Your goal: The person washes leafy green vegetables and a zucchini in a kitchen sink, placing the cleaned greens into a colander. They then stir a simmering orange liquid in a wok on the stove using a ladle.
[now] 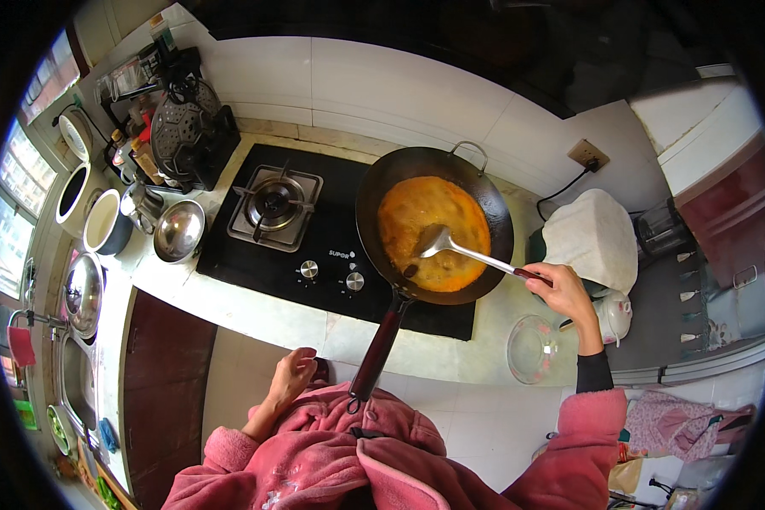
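Note:
My right hand (558, 289) grips the dark handle of a metal wok spatula (478, 255). Its blade is partly sunk in an orange-brown, oily liquid (414, 197), with a dark lump near the front rim. That liquid fills the bottom of a dark wok (370, 220) on the right side of the black SUPOR gas hob (229, 264). The wok's long reddish-brown handle (379, 354) points towards my body, and a wire loop stands at its far rim. My left hand (293, 377) hangs loosely curled in front of me, left of that handle, holding nothing.
Right of the hob is a clear glass plate (530, 349), with a cloth-covered appliance (590, 236) behind it. A bare burner (273, 203) is at left. Beyond it stand a steel bowl (180, 231), a pot (104, 223) and a bottle rack (197, 146). A sink (78, 376) is far left.

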The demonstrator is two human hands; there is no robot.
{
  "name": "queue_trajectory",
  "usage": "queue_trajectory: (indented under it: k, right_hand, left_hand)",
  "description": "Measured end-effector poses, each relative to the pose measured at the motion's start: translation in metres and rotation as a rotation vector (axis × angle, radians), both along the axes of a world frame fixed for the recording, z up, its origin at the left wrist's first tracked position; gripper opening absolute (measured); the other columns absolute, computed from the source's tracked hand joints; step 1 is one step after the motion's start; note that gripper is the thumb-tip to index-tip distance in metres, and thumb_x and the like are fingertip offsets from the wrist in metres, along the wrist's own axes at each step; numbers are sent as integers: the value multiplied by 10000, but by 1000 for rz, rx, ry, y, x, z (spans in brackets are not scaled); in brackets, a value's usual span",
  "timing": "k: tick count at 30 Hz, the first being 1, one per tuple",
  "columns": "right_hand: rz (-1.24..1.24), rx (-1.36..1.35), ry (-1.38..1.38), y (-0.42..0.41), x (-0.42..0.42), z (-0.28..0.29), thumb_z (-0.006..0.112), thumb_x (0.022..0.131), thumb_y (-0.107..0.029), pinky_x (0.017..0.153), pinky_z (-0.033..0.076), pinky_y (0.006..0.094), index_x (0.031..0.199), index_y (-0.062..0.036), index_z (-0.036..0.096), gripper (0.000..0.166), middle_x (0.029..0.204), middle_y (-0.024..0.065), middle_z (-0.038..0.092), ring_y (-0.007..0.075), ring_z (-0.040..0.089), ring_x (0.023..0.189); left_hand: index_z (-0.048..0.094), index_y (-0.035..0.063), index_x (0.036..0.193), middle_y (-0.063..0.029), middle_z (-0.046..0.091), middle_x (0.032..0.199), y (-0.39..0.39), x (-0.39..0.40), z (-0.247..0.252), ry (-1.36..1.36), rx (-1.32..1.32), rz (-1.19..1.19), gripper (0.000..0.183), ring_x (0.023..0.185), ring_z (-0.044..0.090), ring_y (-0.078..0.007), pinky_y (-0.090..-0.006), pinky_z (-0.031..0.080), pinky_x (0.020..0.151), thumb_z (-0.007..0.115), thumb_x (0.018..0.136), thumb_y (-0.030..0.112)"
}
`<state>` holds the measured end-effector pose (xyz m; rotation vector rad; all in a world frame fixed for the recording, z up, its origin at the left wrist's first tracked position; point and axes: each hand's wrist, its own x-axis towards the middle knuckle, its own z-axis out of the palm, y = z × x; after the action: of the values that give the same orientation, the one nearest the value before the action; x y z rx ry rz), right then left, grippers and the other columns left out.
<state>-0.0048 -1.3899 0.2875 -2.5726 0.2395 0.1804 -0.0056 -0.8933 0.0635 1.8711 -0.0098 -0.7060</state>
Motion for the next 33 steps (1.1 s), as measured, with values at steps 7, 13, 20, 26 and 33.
queue_trajectory:
  k: [7, 13, 20, 26, 33]
  right_hand:
    - [-177, 93, -119, -3, 13, -19, 630, 861, -187, 629, 460, 320, 1080, -51, 659, 260, 766, 100, 668, 196, 592, 646]
    - [-287, 62, -121, 23, 40, -66, 566, 895, -267, 868, 481, 410, 1248, -148, 585, 373, 1113, 152, 662, 344, 623, 1031]
    - [-179, -61, -110, 58, 19, -59, 570, 896, -232, 804, 484, 388, 1223, -95, 594, 356, 984, 199, 673, 372, 639, 932]
    - [-167, -75, -39, 68, -2, -40, 566, 903, -186, 830, 482, 410, 1204, -68, 595, 325, 1068, 185, 660, 376, 618, 993]
    - [-223, 18, -76, 68, -30, -8, 589, 879, -139, 692, 476, 321, 1194, -42, 609, 330, 895, 168, 676, 252, 639, 745]
  left_hand:
    - [583, -24, 1177, -182, 687, 990, 2, 0, -9, -101, -16, 1, 318, 948, 674, -256, -346, 545, 801, 592, 896, 126]
    - [577, -31, 1176, -166, 686, 982, -5, 7, -3, -76, -69, -14, 310, 899, 677, -222, -326, 548, 776, 581, 902, 113]
    - [575, -25, 1177, -165, 693, 950, -2, 8, -4, -87, -32, -23, 309, 870, 683, -205, -317, 549, 752, 573, 899, 108]
    - [577, -20, 1176, -168, 697, 927, -8, 13, -6, -79, -50, -52, 313, 860, 685, -215, -319, 548, 747, 572, 893, 112]
    - [578, -15, 1176, -177, 697, 934, -10, 17, -16, -93, -55, -80, 327, 847, 685, -231, -334, 548, 747, 585, 878, 120]
